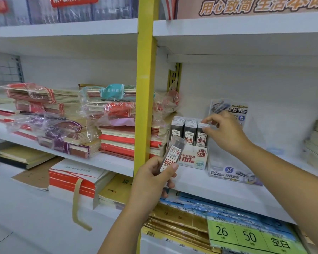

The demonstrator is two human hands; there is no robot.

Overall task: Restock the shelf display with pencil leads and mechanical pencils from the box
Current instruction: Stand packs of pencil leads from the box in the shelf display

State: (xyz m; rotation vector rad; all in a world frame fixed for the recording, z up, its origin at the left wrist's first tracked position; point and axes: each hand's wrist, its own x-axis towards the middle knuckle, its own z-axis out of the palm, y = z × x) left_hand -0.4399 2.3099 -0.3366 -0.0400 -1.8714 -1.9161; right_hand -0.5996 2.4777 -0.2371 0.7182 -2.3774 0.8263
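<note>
Two hands work a stationery shelf. The left hand (152,175), low at seven o'clock of the display, grips a clear spare case (173,153) of pencil leads between thumb and fingers. The case is tilted, its free end pointing to one o'clock and its printing upside down to the camera. The right hand (226,132) reaches in from four o'clock and pinches the cap of the front case (201,139) in the right-hand column of the lead display (193,158). That display stands on the white shelf (200,182) with three columns of cases upright and packed close. Just beside it at three o'clock sits a clear tray (231,173) with a printed backing card (235,110); what it holds cannot be made out. At nine o'clock, past the yellow upright (145,88), lie stacked notebooks (117,136) in plastic wrap, and a green price card (250,235) hangs at five o'clock on the shelf below. The supply box is out of view. The step in hand appears to be seating leads in the right column. The next move likely calls for settling that case level with its neighbours, then turning the spare case upright, label outward, and sliding it into whichever column has room without tipping the row.
</note>
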